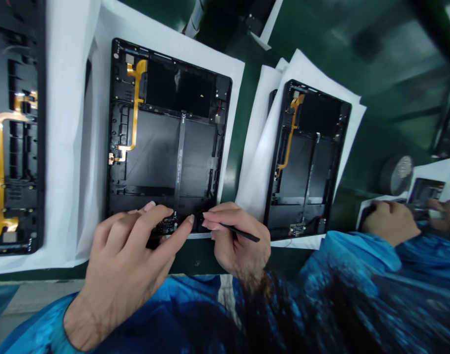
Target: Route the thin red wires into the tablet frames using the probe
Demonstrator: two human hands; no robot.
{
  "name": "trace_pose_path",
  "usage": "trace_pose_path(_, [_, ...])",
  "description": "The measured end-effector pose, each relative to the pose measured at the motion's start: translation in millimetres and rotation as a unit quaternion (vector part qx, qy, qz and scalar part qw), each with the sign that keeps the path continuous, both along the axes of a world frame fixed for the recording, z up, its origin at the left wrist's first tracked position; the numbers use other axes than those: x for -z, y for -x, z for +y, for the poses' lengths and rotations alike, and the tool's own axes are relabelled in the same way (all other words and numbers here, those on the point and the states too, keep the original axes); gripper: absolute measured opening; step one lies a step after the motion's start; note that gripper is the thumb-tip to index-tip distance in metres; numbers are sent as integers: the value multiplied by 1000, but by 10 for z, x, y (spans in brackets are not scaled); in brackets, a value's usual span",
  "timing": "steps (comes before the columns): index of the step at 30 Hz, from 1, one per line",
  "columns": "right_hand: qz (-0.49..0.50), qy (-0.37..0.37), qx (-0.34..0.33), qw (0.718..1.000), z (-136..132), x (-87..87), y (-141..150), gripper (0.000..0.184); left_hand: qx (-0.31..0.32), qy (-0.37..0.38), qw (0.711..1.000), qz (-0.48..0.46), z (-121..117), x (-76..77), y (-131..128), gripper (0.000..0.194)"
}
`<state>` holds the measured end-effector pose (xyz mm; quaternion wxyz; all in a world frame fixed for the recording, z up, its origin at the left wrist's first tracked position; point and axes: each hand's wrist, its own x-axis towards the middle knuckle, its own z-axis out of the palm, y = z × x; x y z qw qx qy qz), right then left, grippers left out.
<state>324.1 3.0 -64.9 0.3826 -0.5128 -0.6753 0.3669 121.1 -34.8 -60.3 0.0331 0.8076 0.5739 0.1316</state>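
A black tablet housing [156, 145] lies open on white sheets, its inside facing up. An orange flex cable [135, 120] runs down its left part, and a dark ribbon cable [179, 157] leads to a small circuit board [166, 225] at the near edge. My left hand [131, 253] rests over that edge with fingers spread, the fingertips touching around the board. In my right hand [241, 238] is a slim black stick-like tool [243, 232], pinched between thumb and fingers. Its tip is close to the housing's near right corner, partly hidden by the fingers.
A similar housing [309, 157] lies to the right on white sheets [256, 132]. Another housing [42, 147] stands at the left edge. At far right, a co-worker's hand [389, 221] is beside a round dark object [396, 174]. The tabletop [235, 157] is green.
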Motion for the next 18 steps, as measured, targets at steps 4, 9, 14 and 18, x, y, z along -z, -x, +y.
trace_pose_path(4, [-26, -19, -16, 999, 3, 2, 1, 24, 1, -2, 999, 50, -19, 23, 13, 45])
trace_pose_path(9, [-16, -30, -20, 999, 15, -4, 15, 23, 1, 3, 1000, 13, -13, 21, 11, 43])
trace_pose_path(14, [-15, 4, -10, 1000, 17, -9, 7, 24, 1, 3, 1000, -18, 18, 4, -7, 42])
trace_pose_path(18, [-15, 2, -3, 1000, 5, -7, -4, 26, 0, -1, 1000, -10, 15, 1, -15, 43])
